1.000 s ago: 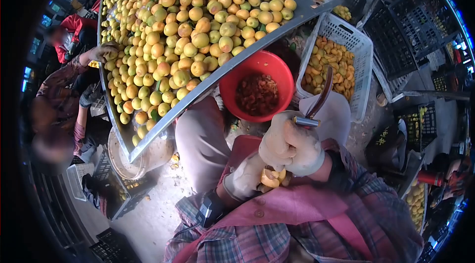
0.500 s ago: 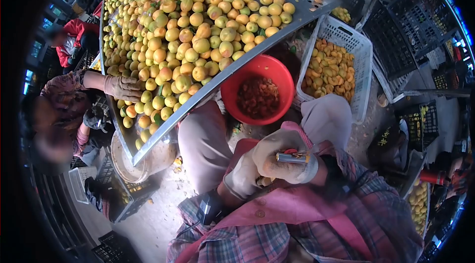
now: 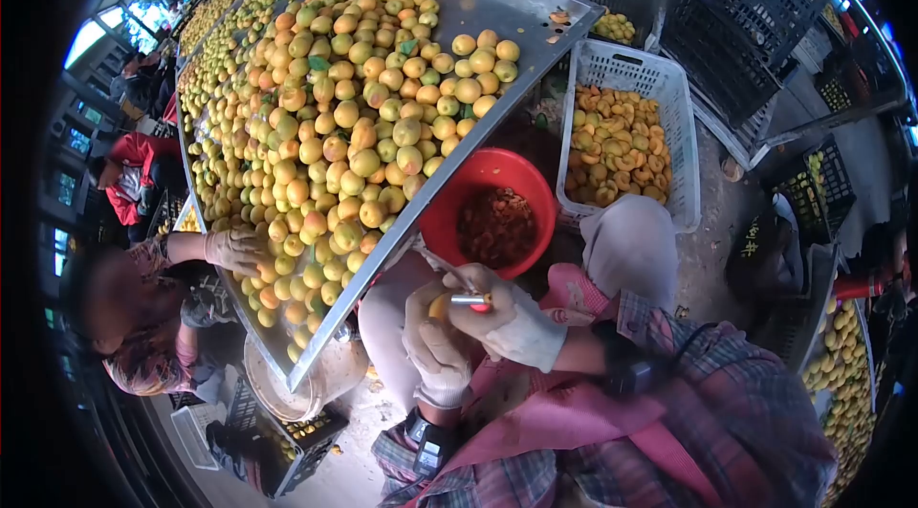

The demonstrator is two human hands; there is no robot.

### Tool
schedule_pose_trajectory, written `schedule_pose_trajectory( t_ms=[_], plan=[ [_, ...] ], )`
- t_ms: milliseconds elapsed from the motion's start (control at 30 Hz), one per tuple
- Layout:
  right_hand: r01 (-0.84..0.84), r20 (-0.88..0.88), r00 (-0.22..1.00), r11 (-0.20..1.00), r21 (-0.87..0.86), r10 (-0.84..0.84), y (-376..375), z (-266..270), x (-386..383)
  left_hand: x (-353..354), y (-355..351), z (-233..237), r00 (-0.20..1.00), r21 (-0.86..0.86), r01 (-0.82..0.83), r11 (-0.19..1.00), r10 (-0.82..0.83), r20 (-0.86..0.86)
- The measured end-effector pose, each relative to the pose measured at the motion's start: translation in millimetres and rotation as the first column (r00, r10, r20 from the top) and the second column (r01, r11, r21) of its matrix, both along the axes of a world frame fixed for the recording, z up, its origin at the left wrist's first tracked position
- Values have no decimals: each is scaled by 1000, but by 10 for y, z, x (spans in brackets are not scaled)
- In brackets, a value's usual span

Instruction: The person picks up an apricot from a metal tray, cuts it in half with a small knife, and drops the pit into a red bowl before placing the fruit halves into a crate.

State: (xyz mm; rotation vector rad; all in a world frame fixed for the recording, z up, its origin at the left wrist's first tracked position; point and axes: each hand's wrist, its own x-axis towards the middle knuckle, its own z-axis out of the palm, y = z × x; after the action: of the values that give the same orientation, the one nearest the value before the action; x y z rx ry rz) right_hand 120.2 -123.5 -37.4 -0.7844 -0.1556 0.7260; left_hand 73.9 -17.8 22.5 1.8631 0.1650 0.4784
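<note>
My left hand (image 3: 435, 341), in a pale work glove, has its fingers curled round a yellow-orange apricot (image 3: 440, 306), which is mostly hidden. Close beside it, my right hand (image 3: 512, 317), gloved too, grips a small hand tool (image 3: 470, 299) with a silver and red end; its working tip is hard to make out. Both hands are above my lap. Just beyond them stands a red bucket (image 3: 435, 232) with brownish-red bits in the bottom. Whole apricots (image 3: 363, 164) lie heaped on the sloping metal table (image 3: 545, 6) ahead.
A white crate (image 3: 681, 116) of split apricots (image 3: 617, 149) stands right of the bucket. Under the table's near corner is a pale bucket (image 3: 330, 384). At left, a person's gloved hand (image 3: 234, 252) rests on the apricots. Black crates (image 3: 727, 58) stand at the right.
My hands have risen from near my chest towards the red bucket, and the apricot in my left hand now shows. The view has shifted, with more of the far background visible.
</note>
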Motion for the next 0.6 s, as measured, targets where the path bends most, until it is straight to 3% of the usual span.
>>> schedule_pose_trajectory(
  t_ms=[33,100,133,200,233,300,333,367,433,467,500,567,600],
  plan=[
    [-129,130,969,883,-451,208,-92,530,53,30,-21,42,999,84,-17,996,14,29],
    [-5,295,932,821,-571,211,-83,555,59,28,-1,-111,998,38,-33,999,31,61],
    [3,305,930,826,-563,204,-89,544,78,20,-5,-120,1000,-29,-7,1000,7,-7],
    [-211,-71,977,929,-304,199,-96,466,123,48,-35,-118,996,-143,-31,989,19,-84],
    [-205,-64,979,933,-296,195,-61,428,115,69,-50,-107,997,-133,-26,991,15,-78],
    [39,59,998,957,-289,-23,20,343,83,116,-59,-91,985,-459,-130,879,63,-159],
    [113,258,966,944,-311,-30,38,295,78,131,-41,-147,986,-580,-138,803,54,-159],
    [128,267,963,946,-299,-46,21,321,96,117,17,-218,988,-572,-122,811,43,-150],
    [50,128,992,958,-283,-13,-47,424,130,38,186,-436,903,-543,-324,775,82,-421],
    [-1,68,998,983,-184,14,-79,492,180,91,271,-438,895,-700,-209,683,-154,-418],
    [19,80,997,985,-173,-5,-84,523,256,125,259,-460,897,-694,-189,694,-165,-410],
    [119,-58,989,969,-216,-134,-100,589,414,190,127,-379,921,-924,-348,159,-129,-368],
    [293,265,944,866,-405,-195,-96,483,516,202,177,-308,945,-972,-209,109,-234,-230]
  ],
)
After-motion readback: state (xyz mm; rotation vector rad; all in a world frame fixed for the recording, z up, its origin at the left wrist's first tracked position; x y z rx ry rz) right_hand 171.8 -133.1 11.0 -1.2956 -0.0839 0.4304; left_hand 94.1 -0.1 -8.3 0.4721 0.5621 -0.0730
